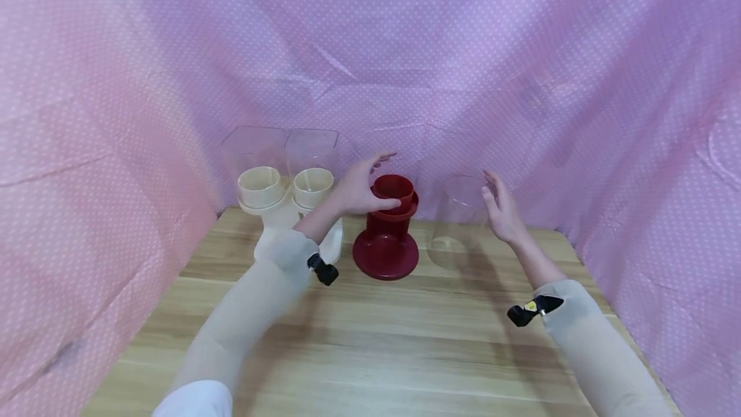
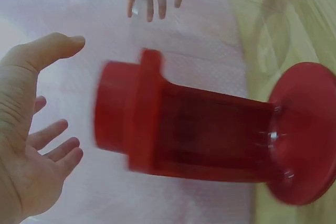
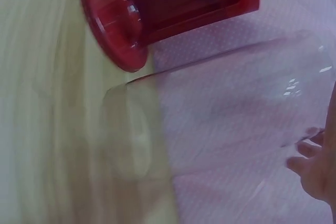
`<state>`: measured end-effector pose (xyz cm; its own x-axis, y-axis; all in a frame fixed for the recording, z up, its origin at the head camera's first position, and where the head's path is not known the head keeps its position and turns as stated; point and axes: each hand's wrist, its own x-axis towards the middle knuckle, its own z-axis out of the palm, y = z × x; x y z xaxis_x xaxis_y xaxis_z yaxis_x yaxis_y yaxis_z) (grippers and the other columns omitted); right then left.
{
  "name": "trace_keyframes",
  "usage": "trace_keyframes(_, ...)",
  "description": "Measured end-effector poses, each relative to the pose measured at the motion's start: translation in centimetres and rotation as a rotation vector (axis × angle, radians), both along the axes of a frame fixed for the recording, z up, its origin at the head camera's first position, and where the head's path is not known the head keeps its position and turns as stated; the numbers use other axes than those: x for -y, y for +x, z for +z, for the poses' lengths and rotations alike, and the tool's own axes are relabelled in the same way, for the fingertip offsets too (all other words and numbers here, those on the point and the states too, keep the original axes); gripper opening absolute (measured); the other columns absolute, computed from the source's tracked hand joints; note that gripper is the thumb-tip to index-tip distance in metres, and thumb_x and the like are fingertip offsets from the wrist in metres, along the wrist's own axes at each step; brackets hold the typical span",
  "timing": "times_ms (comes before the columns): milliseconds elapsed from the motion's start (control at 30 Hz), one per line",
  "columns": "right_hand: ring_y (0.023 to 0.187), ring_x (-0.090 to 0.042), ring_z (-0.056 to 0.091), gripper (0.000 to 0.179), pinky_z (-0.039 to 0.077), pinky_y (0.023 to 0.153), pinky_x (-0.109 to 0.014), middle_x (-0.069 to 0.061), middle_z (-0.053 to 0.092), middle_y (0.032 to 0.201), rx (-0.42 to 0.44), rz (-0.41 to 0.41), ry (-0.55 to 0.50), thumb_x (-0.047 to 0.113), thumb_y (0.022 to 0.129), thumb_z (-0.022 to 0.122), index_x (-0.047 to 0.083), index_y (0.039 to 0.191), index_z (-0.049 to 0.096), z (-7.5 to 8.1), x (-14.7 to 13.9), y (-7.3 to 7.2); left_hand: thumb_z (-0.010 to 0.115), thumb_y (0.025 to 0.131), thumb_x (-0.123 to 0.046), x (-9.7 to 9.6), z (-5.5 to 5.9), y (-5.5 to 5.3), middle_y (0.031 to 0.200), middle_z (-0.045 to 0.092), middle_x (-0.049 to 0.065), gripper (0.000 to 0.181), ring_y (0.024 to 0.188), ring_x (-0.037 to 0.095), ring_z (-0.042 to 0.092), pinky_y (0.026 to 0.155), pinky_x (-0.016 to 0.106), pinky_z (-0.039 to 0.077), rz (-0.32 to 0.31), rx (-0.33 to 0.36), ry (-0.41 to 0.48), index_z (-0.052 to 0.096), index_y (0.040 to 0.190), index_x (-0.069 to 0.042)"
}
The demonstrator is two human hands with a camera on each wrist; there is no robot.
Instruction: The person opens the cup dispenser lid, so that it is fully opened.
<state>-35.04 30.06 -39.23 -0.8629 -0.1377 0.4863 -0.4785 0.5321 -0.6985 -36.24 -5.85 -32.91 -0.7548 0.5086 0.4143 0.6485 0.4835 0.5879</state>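
Observation:
A red stand (image 1: 386,256) with a round base, a narrower column and a cup-like top stands upright on the table. My left hand (image 1: 360,190) is beside its top, fingers and thumb spread; in the left wrist view a gap shows between this hand (image 2: 31,156) and the red stand (image 2: 215,135). To the right of the stand, a clear cylinder (image 1: 457,227) stands upright on the table. My right hand (image 1: 501,212) is at the cylinder's upper right side, fingers extended. In the right wrist view the hand (image 3: 317,174) is near the cylinder's top end; contact is unclear.
Left of the red stand is a cream double stand (image 1: 272,237) with two round cups, each with a clear container (image 1: 312,147) behind or around it. The wooden table (image 1: 370,352) meets pink dotted cloth (image 1: 382,50) hanging at the back and sides.

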Motion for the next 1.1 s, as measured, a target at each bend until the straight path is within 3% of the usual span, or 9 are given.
trace_keyframes(167,0.158,-0.052,0.029,0.065,0.027,0.127,-0.069,-0.026,0.029,0.172,-0.093,-0.053,0.022,0.028,0.110,0.050,0.002,0.165,0.029,2.8,1.8,0.1,0.091,0.077,-0.026,3.1,2.8,2.6,0.155,0.060,0.011,0.087,0.143,0.032,0.056,0.122,0.049,0.044,-0.015,-0.246,-0.011,0.053,0.153,-0.007)
trace_keyframes(233,0.159,-0.049,0.028,0.067,0.027,0.128,-0.067,-0.024,0.030,0.173,-0.112,-0.040,0.028,0.030,0.108,0.053,0.005,0.165,0.030,4.0,3.2,0.1,0.092,0.076,-0.026,4.8,3.7,3.6,0.152,0.062,0.013,0.086,0.143,0.032,0.057,0.122,0.050,0.044,0.014,-0.339,0.025,0.055,0.151,-0.004)
trace_keyframes(367,0.160,-0.045,0.030,0.069,0.029,0.129,-0.064,-0.021,0.031,0.172,-0.143,0.008,0.015,0.030,0.105,0.057,0.008,0.165,0.032,5.9,6.5,-0.1,0.094,0.072,-0.030,7.8,4.3,4.9,0.151,0.063,0.015,0.091,0.144,0.033,0.056,0.124,0.049,0.042,0.145,-0.457,0.156,0.056,0.150,-0.003)
trace_keyframes(500,0.159,-0.043,0.033,0.070,0.032,0.128,-0.063,-0.018,0.034,0.172,-0.149,0.079,-0.030,0.030,0.103,0.058,0.008,0.165,0.032,6.9,10.8,-0.4,0.094,0.069,-0.033,9.5,3.2,5.4,0.151,0.062,0.017,0.097,0.145,0.035,0.054,0.125,0.051,0.040,0.316,-0.488,0.287,0.055,0.152,-0.003)
trace_keyframes(633,0.159,-0.044,0.033,0.072,0.034,0.128,-0.061,-0.015,0.031,0.174,-0.111,0.167,-0.065,0.029,0.104,0.058,0.008,0.166,0.028,7.1,15.1,-0.3,0.092,0.073,-0.038,9.6,1.4,5.5,0.154,0.058,0.021,0.100,0.145,0.039,0.052,0.124,0.057,0.039,0.424,-0.476,0.334,0.049,0.155,-0.001)
trace_keyframes(800,0.159,-0.044,0.034,0.074,0.039,0.126,-0.056,-0.016,0.028,0.175,-0.086,0.239,-0.050,0.027,0.105,0.061,0.009,0.167,0.026,7.0,19.2,-0.2,0.083,0.085,-0.038,8.9,-0.1,5.1,0.166,0.043,0.019,0.099,0.153,0.040,0.039,0.126,0.061,0.031,0.478,-0.387,0.320,0.034,0.164,-0.004)
trace_keyframes(933,0.159,-0.044,0.034,0.075,0.042,0.124,-0.056,-0.016,0.028,0.175,-0.051,0.275,-0.053,0.027,0.105,0.061,0.008,0.167,0.025,6.8,21.7,-0.3,0.079,0.090,-0.035,8.9,-0.5,4.8,0.169,0.034,0.020,0.099,0.157,0.039,0.030,0.129,0.062,0.025,0.500,-0.312,0.336,0.025,0.167,-0.006)
trace_keyframes(1100,0.159,-0.044,0.032,0.077,0.043,0.123,-0.056,-0.015,0.024,0.176,0.019,0.293,-0.060,0.029,0.106,0.062,0.011,0.169,0.021,6.3,23.7,-0.2,0.077,0.094,-0.034,9.0,-1.0,4.2,0.170,0.031,0.026,0.100,0.157,0.046,0.032,0.129,0.064,0.029,0.493,-0.175,0.338,0.017,0.168,-0.005)
